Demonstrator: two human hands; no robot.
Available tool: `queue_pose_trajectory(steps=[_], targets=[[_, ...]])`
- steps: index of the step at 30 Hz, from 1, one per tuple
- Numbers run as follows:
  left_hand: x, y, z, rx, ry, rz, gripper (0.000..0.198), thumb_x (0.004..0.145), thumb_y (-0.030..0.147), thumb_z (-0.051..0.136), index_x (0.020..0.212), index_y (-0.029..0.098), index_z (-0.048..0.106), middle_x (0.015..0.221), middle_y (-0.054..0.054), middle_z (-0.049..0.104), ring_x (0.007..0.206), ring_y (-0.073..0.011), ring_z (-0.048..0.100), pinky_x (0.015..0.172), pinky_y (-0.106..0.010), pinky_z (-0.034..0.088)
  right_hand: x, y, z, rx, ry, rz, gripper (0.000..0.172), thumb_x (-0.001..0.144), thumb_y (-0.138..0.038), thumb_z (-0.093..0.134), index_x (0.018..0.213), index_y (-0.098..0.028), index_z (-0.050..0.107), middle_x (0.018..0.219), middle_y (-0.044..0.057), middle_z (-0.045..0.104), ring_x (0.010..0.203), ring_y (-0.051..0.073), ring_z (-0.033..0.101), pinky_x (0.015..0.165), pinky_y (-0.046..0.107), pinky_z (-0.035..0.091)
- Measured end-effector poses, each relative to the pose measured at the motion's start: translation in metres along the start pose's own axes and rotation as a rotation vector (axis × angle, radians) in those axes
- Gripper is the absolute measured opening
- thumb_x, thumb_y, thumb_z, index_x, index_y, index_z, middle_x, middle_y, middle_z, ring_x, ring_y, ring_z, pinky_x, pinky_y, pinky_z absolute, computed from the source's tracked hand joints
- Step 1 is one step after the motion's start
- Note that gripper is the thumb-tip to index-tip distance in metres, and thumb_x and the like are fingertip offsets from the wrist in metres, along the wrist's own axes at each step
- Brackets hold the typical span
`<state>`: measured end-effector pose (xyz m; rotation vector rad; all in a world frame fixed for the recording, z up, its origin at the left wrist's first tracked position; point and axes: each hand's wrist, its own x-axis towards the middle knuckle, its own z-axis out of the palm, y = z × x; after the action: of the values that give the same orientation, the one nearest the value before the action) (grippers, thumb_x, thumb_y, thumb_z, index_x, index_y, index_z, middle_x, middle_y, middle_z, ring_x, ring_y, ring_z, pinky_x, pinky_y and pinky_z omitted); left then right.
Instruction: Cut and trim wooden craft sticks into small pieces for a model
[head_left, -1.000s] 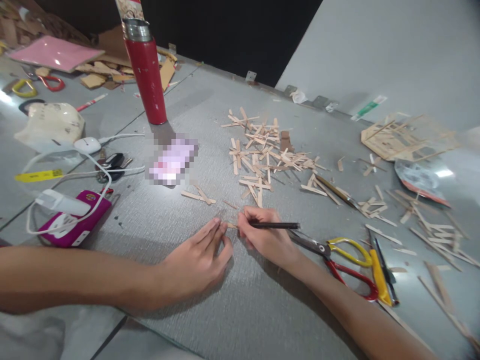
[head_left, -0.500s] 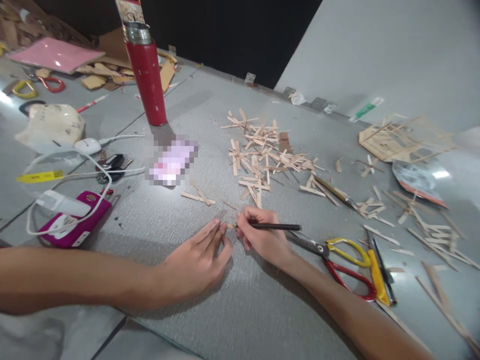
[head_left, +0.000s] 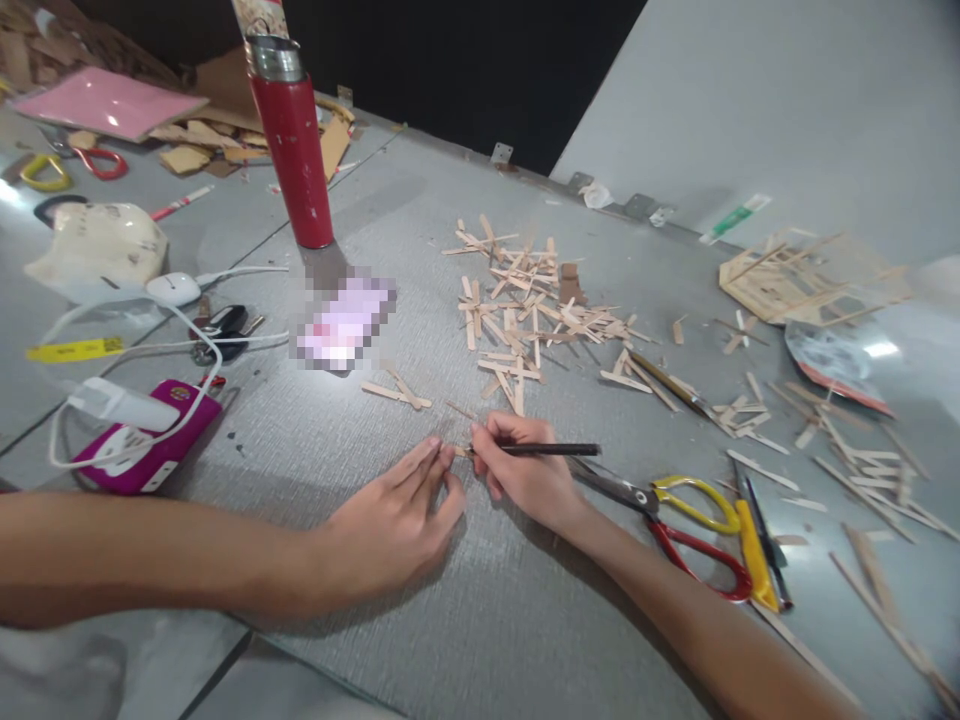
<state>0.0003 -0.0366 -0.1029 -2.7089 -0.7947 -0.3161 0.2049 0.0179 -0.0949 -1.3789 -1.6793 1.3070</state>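
Observation:
My left hand [head_left: 397, 515] lies flat on the grey table [head_left: 487, 620], its fingers stretched out and pressing on a small wooden stick [head_left: 459, 451] at their tips. My right hand [head_left: 525, 470] is closed around a thin black pencil [head_left: 555, 450], whose tip touches that stick right beside the left fingertips. The stick is mostly hidden by the fingers.
A heap of cut wooden sticks [head_left: 525, 310] lies beyond the hands. Scissors with red and yellow handles [head_left: 690, 520] and a yellow cutter [head_left: 757, 550] lie to the right. A red flask [head_left: 294, 150], a blurred phone [head_left: 341, 320], a magenta device with white cable [head_left: 142, 440] stand left.

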Motion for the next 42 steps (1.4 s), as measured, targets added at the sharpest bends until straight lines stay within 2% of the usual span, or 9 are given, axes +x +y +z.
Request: queue_pose_trajectory(steps=[7,18,25,35,42], targets=[[-0.0008,0.0003,0.0001,-0.017,-0.011,0.001,0.038,0.096,0.028,0.055,0.120,-0.002,0.057,0.130,-0.033,0.066,0.128,-0.0356,0.064,0.121,-0.045,0.035,-0.0011,0.0005,-0.0026,-0.042,-0.019,-0.010,0.045,0.097,-0.042,0.060,0.058,-0.022,0.051,0.044,-0.004,0.054,0.036,0.009,0.049,0.042,0.023,0.039],[0.0005,-0.0007,-0.0012,-0.006,0.011,0.004,0.038,0.090,0.024,0.057,0.118,-0.001,0.058,0.128,-0.033,0.067,0.126,-0.0362,0.066,0.121,-0.045,0.037,-0.0006,0.0028,0.0007,-0.003,0.014,0.000,0.046,0.096,-0.048,0.061,0.059,-0.023,0.050,0.043,-0.005,0.053,0.033,0.008,0.047,0.039,0.022,0.039],[0.0005,0.0002,-0.0004,-0.043,-0.009,-0.005,0.040,0.094,0.026,0.057,0.122,-0.003,0.056,0.130,-0.034,0.065,0.130,-0.0354,0.063,0.122,-0.045,0.035,-0.0008,0.0004,0.0012,-0.003,0.020,-0.003,0.049,0.095,-0.052,0.062,0.058,-0.024,0.048,0.043,-0.005,0.052,0.033,0.009,0.046,0.037,0.023,0.038],[-0.0004,0.0010,0.0012,-0.017,-0.020,-0.005,0.038,0.094,0.027,0.056,0.120,-0.001,0.057,0.131,-0.032,0.066,0.128,-0.0353,0.064,0.120,-0.045,0.038,-0.0024,0.0036,0.0018,-0.025,0.033,-0.015,0.048,0.096,-0.050,0.060,0.057,-0.023,0.049,0.041,-0.005,0.050,0.033,0.009,0.045,0.039,0.024,0.038],[0.0008,0.0007,0.0004,0.009,0.018,-0.015,0.037,0.092,0.026,0.057,0.118,0.001,0.058,0.129,-0.030,0.068,0.125,-0.0340,0.067,0.119,-0.042,0.039,-0.0020,0.0022,0.0009,-0.056,0.020,-0.028,0.047,0.099,-0.044,0.056,0.057,-0.023,0.051,0.039,-0.006,0.048,0.034,0.009,0.044,0.041,0.023,0.037]])
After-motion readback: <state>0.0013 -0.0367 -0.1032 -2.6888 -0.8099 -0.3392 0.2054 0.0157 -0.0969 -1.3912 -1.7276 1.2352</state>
